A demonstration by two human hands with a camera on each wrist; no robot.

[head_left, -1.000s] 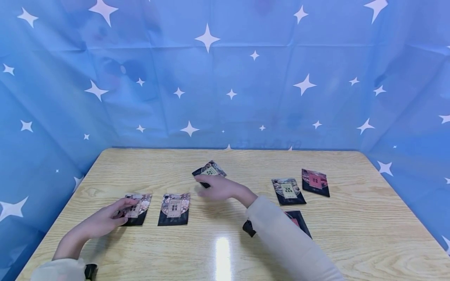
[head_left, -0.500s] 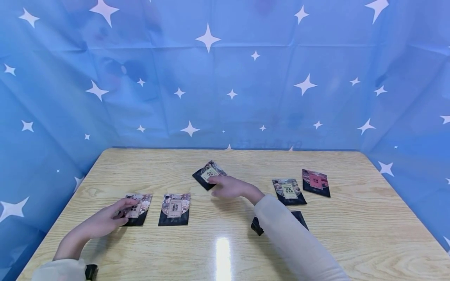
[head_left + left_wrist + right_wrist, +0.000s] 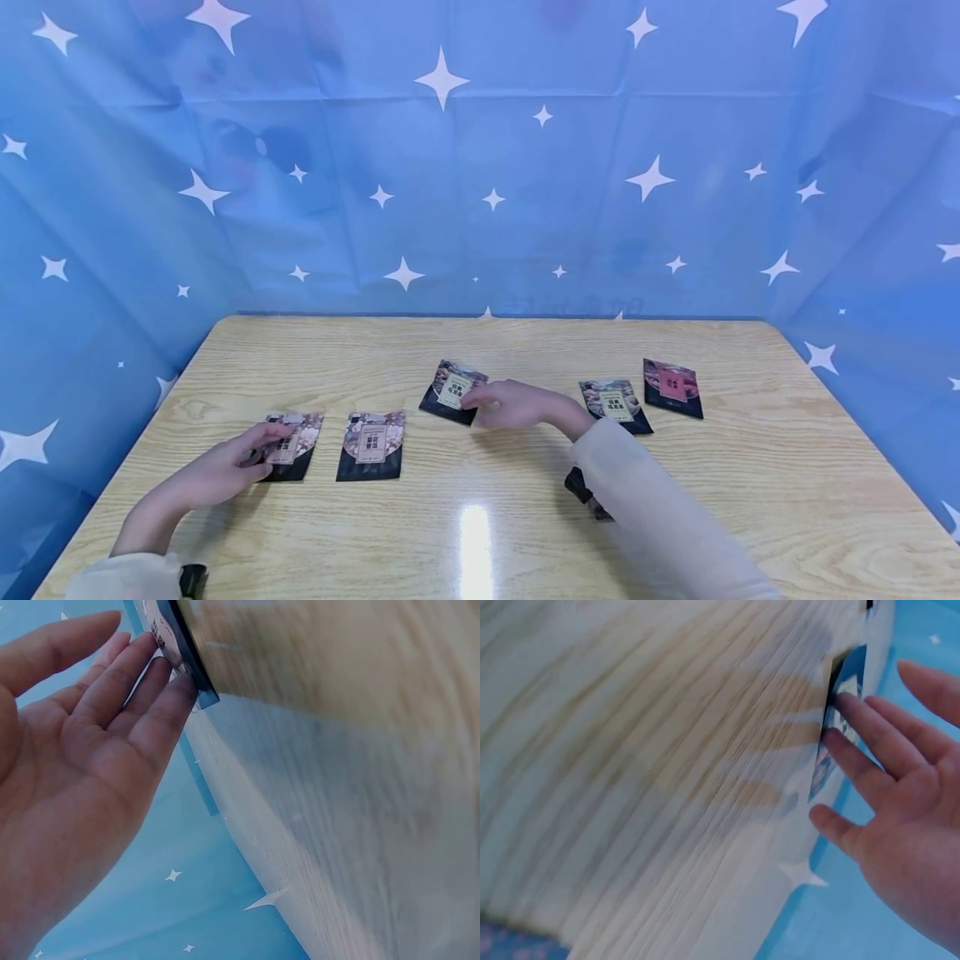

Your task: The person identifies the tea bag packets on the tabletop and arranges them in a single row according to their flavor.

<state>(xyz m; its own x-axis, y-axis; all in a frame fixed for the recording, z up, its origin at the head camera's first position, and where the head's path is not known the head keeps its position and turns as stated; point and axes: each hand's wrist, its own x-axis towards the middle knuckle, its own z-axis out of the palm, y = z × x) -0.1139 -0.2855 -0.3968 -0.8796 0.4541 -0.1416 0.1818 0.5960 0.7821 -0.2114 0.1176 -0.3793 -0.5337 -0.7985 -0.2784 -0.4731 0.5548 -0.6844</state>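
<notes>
My left hand [image 3: 217, 468] rests its fingertips on a pink-and-black flowered sachet [image 3: 303, 460] at the left of the table. In the left wrist view its fingers are nearly straight against that sachet's edge. Just to the right lies a matching flowered sachet [image 3: 371, 454], untouched. At the middle of the table, my right hand [image 3: 521, 407] touches a dark sachet with a pale green label [image 3: 452, 390], which lies slightly turned. Extended fingertips press on this sachet's face [image 3: 849, 673] in the right wrist view, and nothing is gripped.
Beyond my right forearm lie another green-labelled sachet [image 3: 615, 406] and a red-labelled sachet [image 3: 672, 387]. A further sachet [image 3: 602, 510] is mostly hidden under the right sleeve. A blue star-patterned cloth [image 3: 480, 167] hangs behind the wooden table [image 3: 750, 475].
My right hand has moved right and a little nearer, and the green-labelled sachet under its fingers has slid along and turned straighter. The left hand has stayed in place.
</notes>
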